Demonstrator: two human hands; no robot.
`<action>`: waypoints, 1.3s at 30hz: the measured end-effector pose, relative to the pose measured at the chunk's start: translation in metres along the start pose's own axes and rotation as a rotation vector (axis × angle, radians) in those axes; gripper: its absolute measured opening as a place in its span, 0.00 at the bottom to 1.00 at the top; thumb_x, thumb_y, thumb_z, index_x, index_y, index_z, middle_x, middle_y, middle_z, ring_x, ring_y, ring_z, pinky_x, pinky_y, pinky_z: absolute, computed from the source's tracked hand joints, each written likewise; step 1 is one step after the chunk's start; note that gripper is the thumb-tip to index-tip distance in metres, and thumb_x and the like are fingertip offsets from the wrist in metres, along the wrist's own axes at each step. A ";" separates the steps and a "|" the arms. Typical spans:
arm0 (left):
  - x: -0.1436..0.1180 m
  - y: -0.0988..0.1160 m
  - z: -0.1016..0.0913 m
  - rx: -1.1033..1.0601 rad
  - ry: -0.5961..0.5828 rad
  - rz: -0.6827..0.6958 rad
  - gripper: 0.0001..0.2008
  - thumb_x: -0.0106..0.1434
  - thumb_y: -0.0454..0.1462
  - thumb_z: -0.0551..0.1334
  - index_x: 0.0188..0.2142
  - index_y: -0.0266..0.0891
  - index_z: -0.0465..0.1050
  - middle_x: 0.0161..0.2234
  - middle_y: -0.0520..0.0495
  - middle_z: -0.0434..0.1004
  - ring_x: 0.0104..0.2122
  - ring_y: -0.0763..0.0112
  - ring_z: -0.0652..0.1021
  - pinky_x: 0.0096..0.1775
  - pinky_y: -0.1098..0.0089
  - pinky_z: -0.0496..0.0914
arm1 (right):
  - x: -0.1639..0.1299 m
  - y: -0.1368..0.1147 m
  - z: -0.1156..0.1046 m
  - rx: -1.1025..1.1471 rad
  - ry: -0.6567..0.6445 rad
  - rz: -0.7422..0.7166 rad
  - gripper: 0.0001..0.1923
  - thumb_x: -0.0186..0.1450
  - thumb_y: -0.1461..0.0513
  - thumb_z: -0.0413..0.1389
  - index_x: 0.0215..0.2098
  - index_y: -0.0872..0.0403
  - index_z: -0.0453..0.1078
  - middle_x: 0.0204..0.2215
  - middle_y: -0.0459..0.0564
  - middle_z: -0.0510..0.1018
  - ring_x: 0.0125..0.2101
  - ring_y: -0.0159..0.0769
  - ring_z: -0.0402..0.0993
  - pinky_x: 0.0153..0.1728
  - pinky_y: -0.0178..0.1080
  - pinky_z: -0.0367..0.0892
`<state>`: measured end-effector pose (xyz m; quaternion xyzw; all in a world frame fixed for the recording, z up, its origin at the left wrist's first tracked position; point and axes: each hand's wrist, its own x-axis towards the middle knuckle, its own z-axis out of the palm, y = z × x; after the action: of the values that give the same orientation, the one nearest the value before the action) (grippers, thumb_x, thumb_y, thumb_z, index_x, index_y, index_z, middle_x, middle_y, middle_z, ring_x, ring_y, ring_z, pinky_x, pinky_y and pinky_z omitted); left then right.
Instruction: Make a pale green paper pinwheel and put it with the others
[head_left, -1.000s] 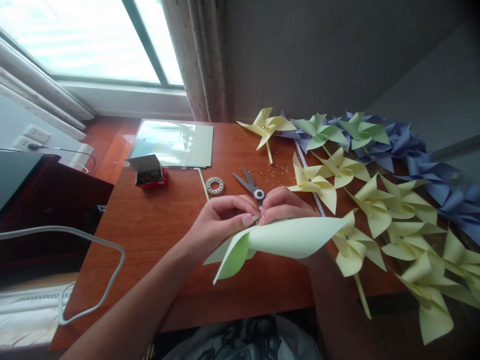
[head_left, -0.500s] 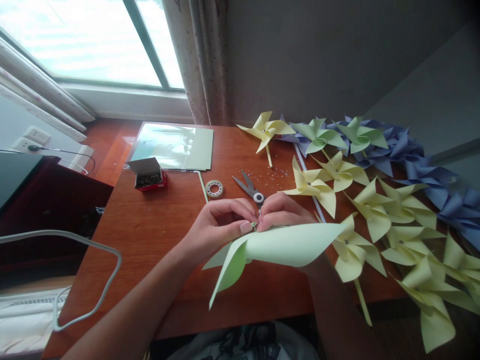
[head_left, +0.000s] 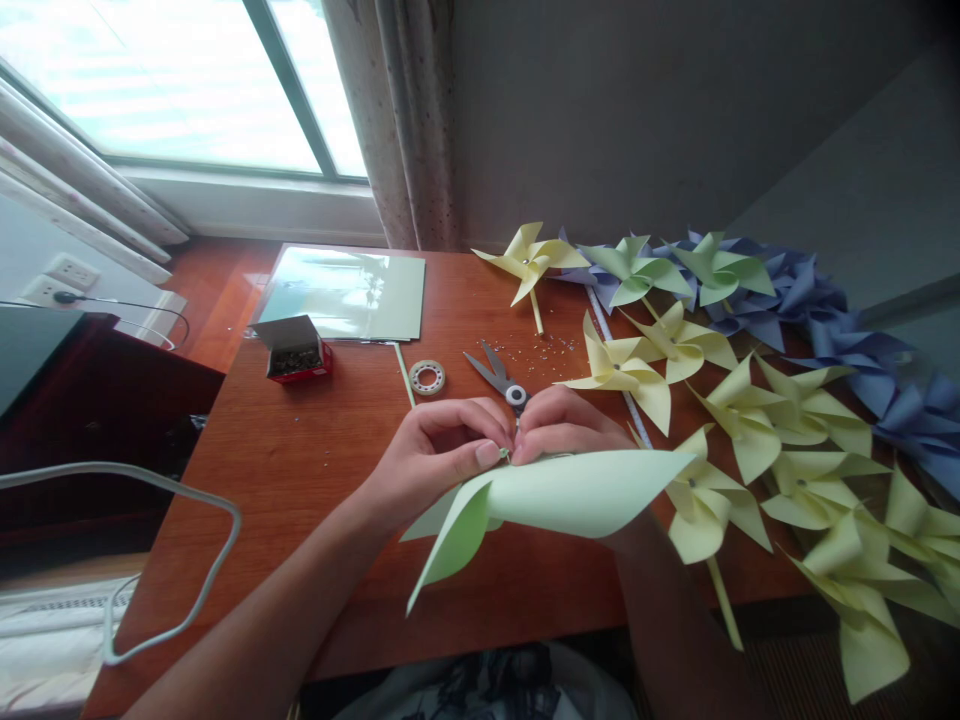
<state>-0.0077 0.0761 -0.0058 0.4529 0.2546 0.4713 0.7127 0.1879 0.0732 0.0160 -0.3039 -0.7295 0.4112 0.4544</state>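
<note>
Reddish desk (head_left: 247, 540), scissors (head_left: 515, 396) and tape (head_left: 417, 383) beyond both hands (head_left: 439, 445) (head_left: 570, 425), pinched on a green pinwheel (head_left: 570, 492); yellow pinwheels (head_left: 701, 520) rightward

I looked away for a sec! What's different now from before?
The held green pinwheel tipped, so its front point dropped lower and a bit left. The left hand and right hand stayed close together at it; nothing was visibly grabbed or let go. The scissors, tape roll and red box stayed put.
</note>
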 end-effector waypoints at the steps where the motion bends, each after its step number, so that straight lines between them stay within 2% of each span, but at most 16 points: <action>1: 0.000 0.000 0.000 0.004 0.002 -0.002 0.05 0.60 0.38 0.71 0.31 0.37 0.83 0.32 0.43 0.77 0.33 0.68 0.76 0.35 0.70 0.70 | 0.000 0.000 0.000 0.000 -0.001 0.000 0.08 0.70 0.55 0.59 0.36 0.46 0.79 0.33 0.47 0.75 0.35 0.37 0.76 0.37 0.40 0.72; 21: 0.002 0.002 -0.003 0.131 0.012 0.025 0.05 0.61 0.37 0.70 0.31 0.37 0.83 0.32 0.43 0.78 0.32 0.69 0.76 0.35 0.71 0.69 | -0.001 0.001 0.003 -0.026 0.013 0.024 0.11 0.70 0.53 0.58 0.34 0.48 0.79 0.33 0.47 0.74 0.34 0.34 0.74 0.35 0.38 0.70; 29: 0.002 0.002 -0.004 0.150 0.002 0.058 0.06 0.60 0.37 0.71 0.30 0.36 0.83 0.31 0.44 0.78 0.31 0.71 0.75 0.34 0.72 0.69 | -0.002 0.002 0.004 0.063 0.000 0.046 0.11 0.70 0.54 0.59 0.35 0.50 0.79 0.33 0.47 0.75 0.34 0.34 0.75 0.34 0.36 0.70; 36: 0.003 0.002 -0.004 0.141 -0.020 0.096 0.03 0.60 0.35 0.71 0.31 0.37 0.83 0.31 0.45 0.79 0.32 0.71 0.76 0.35 0.72 0.70 | -0.003 0.005 0.005 0.091 0.018 0.013 0.05 0.67 0.62 0.60 0.33 0.52 0.78 0.32 0.49 0.76 0.32 0.37 0.75 0.34 0.40 0.71; 39: 0.003 0.002 -0.005 0.152 -0.027 0.117 0.02 0.60 0.34 0.70 0.31 0.37 0.83 0.31 0.45 0.79 0.32 0.71 0.77 0.35 0.72 0.71 | -0.003 0.007 0.006 0.095 0.019 0.005 0.06 0.66 0.66 0.58 0.34 0.53 0.78 0.32 0.49 0.77 0.33 0.38 0.75 0.35 0.42 0.70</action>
<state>-0.0112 0.0812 -0.0062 0.5261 0.2532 0.4852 0.6509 0.1844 0.0723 0.0070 -0.2876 -0.7039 0.4438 0.4741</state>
